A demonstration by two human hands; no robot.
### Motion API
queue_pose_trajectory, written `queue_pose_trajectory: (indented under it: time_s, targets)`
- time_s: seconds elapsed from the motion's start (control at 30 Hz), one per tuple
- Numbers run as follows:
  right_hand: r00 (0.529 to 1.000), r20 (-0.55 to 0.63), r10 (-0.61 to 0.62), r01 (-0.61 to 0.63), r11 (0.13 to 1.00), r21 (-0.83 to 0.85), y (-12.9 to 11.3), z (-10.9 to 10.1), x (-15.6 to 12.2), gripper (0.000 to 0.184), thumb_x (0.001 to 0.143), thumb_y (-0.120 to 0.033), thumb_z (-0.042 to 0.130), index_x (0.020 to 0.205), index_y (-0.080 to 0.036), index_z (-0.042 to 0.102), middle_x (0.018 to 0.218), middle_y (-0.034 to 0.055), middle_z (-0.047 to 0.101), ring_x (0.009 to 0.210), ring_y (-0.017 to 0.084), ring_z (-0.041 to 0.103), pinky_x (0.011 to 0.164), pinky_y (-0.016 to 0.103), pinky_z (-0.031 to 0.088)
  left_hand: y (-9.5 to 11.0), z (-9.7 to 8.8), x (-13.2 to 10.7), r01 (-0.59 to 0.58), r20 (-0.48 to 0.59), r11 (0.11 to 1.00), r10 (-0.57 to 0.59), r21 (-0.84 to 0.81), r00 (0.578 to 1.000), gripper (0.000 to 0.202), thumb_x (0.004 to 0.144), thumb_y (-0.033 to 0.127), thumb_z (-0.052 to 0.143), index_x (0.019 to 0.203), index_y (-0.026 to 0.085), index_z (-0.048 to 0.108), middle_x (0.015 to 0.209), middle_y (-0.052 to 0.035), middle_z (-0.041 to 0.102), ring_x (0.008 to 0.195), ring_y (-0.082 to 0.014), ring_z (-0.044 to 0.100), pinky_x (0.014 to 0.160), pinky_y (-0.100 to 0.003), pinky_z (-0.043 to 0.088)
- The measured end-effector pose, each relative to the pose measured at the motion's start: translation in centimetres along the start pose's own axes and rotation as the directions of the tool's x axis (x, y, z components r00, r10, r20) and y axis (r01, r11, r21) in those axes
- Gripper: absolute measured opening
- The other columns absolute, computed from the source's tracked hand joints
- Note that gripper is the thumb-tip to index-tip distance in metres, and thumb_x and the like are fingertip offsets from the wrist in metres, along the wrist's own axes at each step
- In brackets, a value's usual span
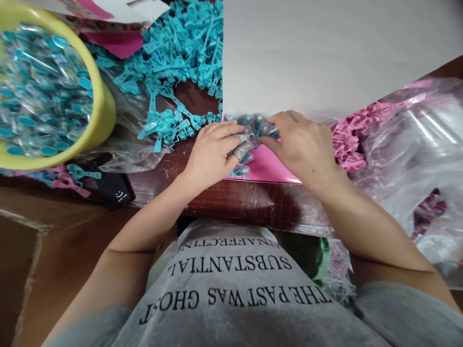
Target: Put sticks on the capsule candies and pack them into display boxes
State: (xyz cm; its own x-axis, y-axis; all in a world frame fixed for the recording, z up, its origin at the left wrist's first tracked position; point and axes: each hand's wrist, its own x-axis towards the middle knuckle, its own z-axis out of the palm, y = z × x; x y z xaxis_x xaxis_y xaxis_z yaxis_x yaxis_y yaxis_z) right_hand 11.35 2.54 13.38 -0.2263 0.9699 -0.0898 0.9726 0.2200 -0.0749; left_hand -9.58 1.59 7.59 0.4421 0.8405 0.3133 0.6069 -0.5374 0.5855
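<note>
On pink sheet [269, 166]: shiny teal pieces [261, 126].
Left hand [214, 150], right hand [307, 148]: curved in at them, likely steadying; whether grasping, we can't tell.
Yellow tub [104, 108]: left of sheet, probably handy.

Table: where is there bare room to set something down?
A narrow bare strip of table lies between the pink surface and shirt. Crowded: left, tub and blue clips; right, pink clips and clear plastic.
</note>
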Motion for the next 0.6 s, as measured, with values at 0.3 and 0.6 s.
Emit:
queue_pose_trajectory:
  time_s: [0.3, 0.6]
  targets:
    - [0.986, -0.101, -0.131, 0.137, 0.989, 0.054, 1.8, 3.3, 0.3, 0.042, 0.109, -0.052, 0.053, 0.092, -0.020, 0.076, 0.115, 0.0163, 0.074, 0.077, 0.022, 0.066, 0.059, 0.035, 0.040, -5.4, -0.6, -3.7, 0.347, -0.375, 0.929, -0.278, 0.131, 0.884, 0.043, 0.109, 0.042, 0.046, 0.144, 0.024, 0.064, 0.147, -0.0127, 0.068, 0.145, -0.0322, 0.056, 0.126, -0.054, 0.039]
    - [0.984, -0.088, -0.155, 0.145, 0.983, -0.113, 2.1, 1.7, -0.8, 0.032, 0.105, -0.048, 0.059, 0.110, -0.023, 0.078, 0.136, 0.0117, 0.069, 0.071, 0.016, 0.062, 0.056, 0.031, 0.041, -16.1, -3.9, -8.7, 0.357, -0.376, 0.922, -0.281, 0.150, 0.883, 0.037, 0.095, 0.042, 0.067, 0.131, 0.031, 0.069, 0.137, -0.0105, 0.072, 0.140, -0.0426, 0.048, 0.116, -0.070, 0.030]
